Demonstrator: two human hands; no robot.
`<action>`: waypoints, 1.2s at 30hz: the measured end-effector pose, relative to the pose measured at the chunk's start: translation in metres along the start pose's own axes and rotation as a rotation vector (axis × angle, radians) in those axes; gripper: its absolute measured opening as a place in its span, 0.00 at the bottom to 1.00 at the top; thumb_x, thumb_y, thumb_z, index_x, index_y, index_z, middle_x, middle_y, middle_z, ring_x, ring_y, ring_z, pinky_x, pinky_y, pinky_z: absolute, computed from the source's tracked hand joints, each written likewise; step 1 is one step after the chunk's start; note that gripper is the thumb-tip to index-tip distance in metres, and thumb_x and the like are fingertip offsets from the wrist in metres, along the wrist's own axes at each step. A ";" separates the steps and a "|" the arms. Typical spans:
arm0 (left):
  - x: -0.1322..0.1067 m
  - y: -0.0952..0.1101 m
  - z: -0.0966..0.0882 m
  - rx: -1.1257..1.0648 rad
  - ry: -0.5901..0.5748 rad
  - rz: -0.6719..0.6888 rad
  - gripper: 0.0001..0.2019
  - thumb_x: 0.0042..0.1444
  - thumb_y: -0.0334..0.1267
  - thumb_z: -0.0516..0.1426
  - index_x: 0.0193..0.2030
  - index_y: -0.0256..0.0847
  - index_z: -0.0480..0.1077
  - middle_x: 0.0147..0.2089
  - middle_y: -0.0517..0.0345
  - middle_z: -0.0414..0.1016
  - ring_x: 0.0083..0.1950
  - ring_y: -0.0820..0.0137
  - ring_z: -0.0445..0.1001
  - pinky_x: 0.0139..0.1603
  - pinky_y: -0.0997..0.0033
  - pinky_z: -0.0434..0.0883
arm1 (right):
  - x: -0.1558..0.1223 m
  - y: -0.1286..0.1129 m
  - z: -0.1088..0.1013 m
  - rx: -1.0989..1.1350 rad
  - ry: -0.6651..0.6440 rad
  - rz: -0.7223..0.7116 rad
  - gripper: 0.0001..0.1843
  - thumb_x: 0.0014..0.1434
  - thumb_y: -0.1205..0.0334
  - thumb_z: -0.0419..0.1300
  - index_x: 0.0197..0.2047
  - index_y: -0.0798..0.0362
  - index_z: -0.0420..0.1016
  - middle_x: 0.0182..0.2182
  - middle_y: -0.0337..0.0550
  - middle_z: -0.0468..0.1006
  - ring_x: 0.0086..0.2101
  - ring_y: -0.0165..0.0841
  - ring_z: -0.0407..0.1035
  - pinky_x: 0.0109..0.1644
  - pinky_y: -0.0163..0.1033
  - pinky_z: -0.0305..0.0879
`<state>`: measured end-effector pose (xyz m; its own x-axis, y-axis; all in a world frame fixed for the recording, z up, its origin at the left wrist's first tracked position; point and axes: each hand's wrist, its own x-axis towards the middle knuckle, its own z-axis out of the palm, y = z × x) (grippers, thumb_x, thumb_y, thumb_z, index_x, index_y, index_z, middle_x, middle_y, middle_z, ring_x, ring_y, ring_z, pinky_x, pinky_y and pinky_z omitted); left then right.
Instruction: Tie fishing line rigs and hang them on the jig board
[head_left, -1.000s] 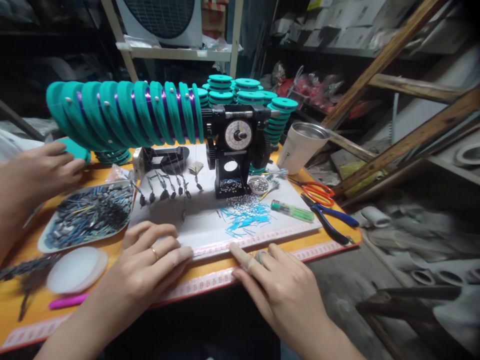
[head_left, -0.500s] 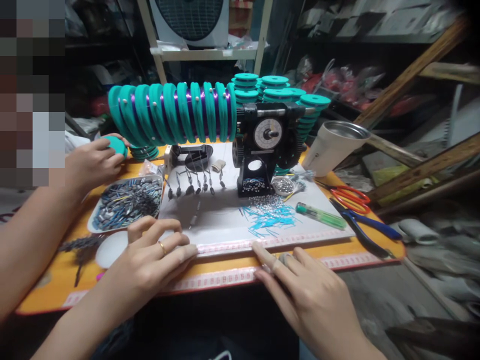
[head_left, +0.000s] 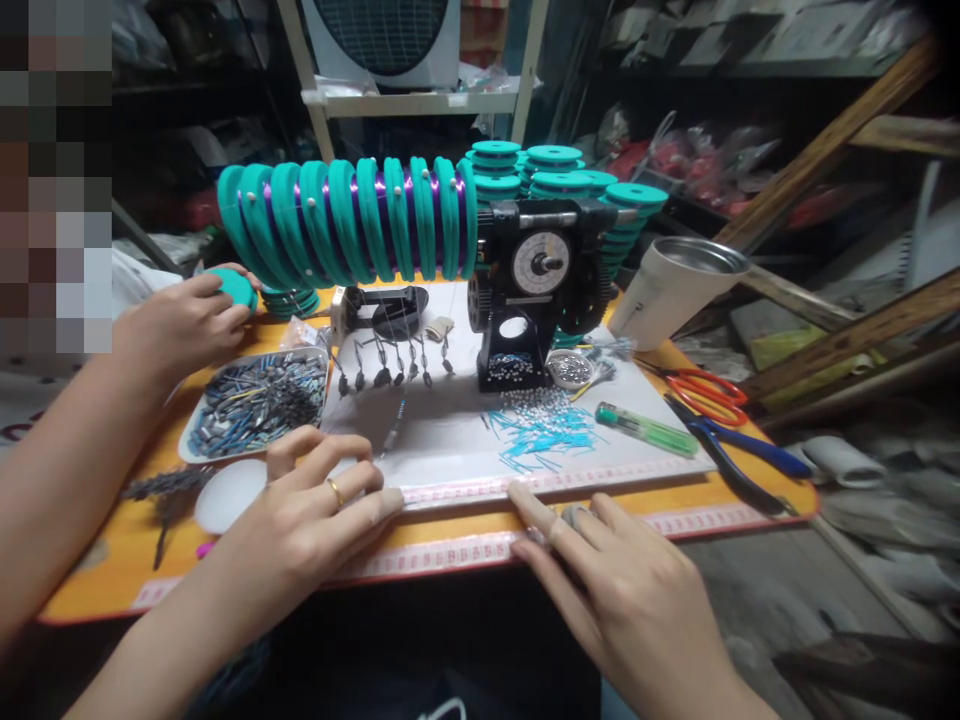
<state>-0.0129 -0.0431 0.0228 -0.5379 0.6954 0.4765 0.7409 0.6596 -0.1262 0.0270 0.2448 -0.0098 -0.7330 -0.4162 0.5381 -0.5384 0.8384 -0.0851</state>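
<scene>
My left hand (head_left: 315, 510), with a gold ring, rests at the front edge of a white board (head_left: 442, 440). Its thumb and index finger are pressed together on a printed measuring tape (head_left: 457, 490); whatever they pinch is too fine to make out. My right hand (head_left: 622, 570) lies farther right. Its index fingertip touches the same tape, the thumb sits lower by the table edge, and the other fingers curl inward around something hidden. Before the hands, several dark sinkers (head_left: 382, 376) hang on thin lines below a row of teal spools (head_left: 345, 220) on a black winding machine (head_left: 525, 290).
At left, another person's hand (head_left: 199, 315) holds a teal disc (head_left: 234, 288). A tray (head_left: 182, 440) of small metal parts stands near my left hand. Blue snippets (head_left: 536, 440), a green cutter knife (head_left: 646, 430), pliers (head_left: 739, 465), red-handled scissors (head_left: 705, 390) and a white tumbler (head_left: 667, 300) lie right.
Both of my hands keep their places at the board's edge. The whole view has shifted slightly; the other person's hand stays on the teal disc.
</scene>
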 end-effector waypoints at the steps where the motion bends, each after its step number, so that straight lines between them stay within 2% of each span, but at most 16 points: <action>1: 0.000 0.000 0.000 0.002 0.001 0.004 0.06 0.59 0.31 0.60 0.42 0.43 0.75 0.35 0.58 0.76 0.50 0.65 0.69 0.56 0.62 0.55 | 0.000 0.000 0.000 0.000 -0.002 -0.003 0.20 0.70 0.58 0.54 0.60 0.55 0.74 0.30 0.39 0.74 0.36 0.34 0.61 0.44 0.38 0.52; 13: -0.006 -0.005 0.003 0.001 -0.027 0.001 0.09 0.58 0.31 0.60 0.45 0.47 0.76 0.37 0.59 0.77 0.51 0.64 0.68 0.56 0.61 0.54 | -0.001 -0.001 0.001 -0.008 0.008 0.002 0.21 0.69 0.60 0.56 0.62 0.55 0.73 0.28 0.40 0.71 0.34 0.33 0.59 0.44 0.38 0.54; 19: -0.005 -0.006 0.003 -0.021 -0.046 0.009 0.08 0.59 0.34 0.59 0.45 0.46 0.75 0.37 0.58 0.76 0.51 0.64 0.68 0.53 0.63 0.55 | 0.001 -0.001 -0.001 -0.070 0.042 -0.027 0.19 0.69 0.59 0.56 0.59 0.56 0.75 0.26 0.41 0.69 0.33 0.33 0.58 0.38 0.39 0.49; 25: -0.005 -0.009 0.004 -0.011 -0.040 0.019 0.08 0.60 0.35 0.59 0.46 0.46 0.75 0.38 0.58 0.76 0.51 0.63 0.67 0.52 0.63 0.54 | 0.001 0.000 -0.002 -0.054 0.026 -0.036 0.19 0.69 0.59 0.55 0.59 0.58 0.75 0.26 0.41 0.69 0.32 0.33 0.58 0.38 0.38 0.49; 36: -0.007 -0.006 0.003 -0.011 -0.057 -0.012 0.10 0.58 0.34 0.61 0.46 0.48 0.76 0.37 0.60 0.77 0.51 0.66 0.69 0.57 0.63 0.55 | 0.001 -0.001 -0.002 -0.039 0.022 -0.047 0.19 0.69 0.60 0.55 0.59 0.58 0.74 0.25 0.41 0.68 0.32 0.32 0.58 0.39 0.38 0.52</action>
<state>-0.0150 -0.0509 0.0180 -0.5684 0.7029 0.4277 0.7387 0.6648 -0.1109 0.0276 0.2439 -0.0079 -0.6978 -0.4476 0.5593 -0.5552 0.8313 -0.0273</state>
